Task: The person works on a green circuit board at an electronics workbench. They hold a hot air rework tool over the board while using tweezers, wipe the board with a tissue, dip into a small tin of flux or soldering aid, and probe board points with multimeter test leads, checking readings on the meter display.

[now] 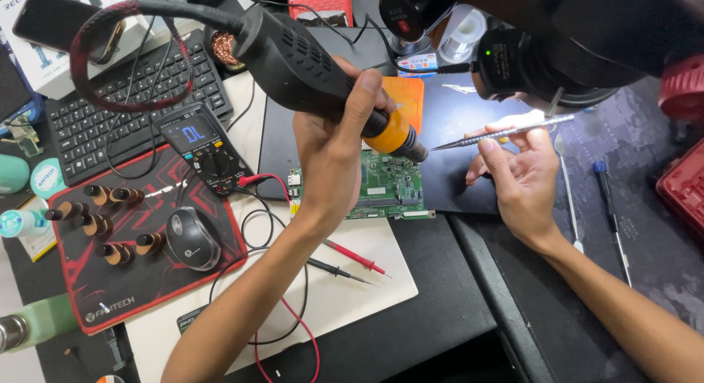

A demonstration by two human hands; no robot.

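Observation:
My left hand (pixel 334 152) grips a black hot-air handpiece (pixel 297 60) with an orange collar, its metal nozzle (pixel 412 150) pointing down over a green circuit board (pixel 392 188). A thick black and red braided hose loops back from the handpiece. My right hand (pixel 517 174) holds slim metal tweezers (pixel 499 133), tips pointing left toward the nozzle and hovering just above the board's right side. The board lies on a dark mat (pixel 455 126), partly hidden by my left hand.
A multimeter (pixel 205 144) with red and black probes (pixel 352 258) lies left of the board. A keyboard (pixel 117 111), mouse (pixel 192 238), several nozzle tips (pixel 110 221) and a microscope head (pixel 543 45) surround it. Screwdrivers (pixel 612 207) lie at right.

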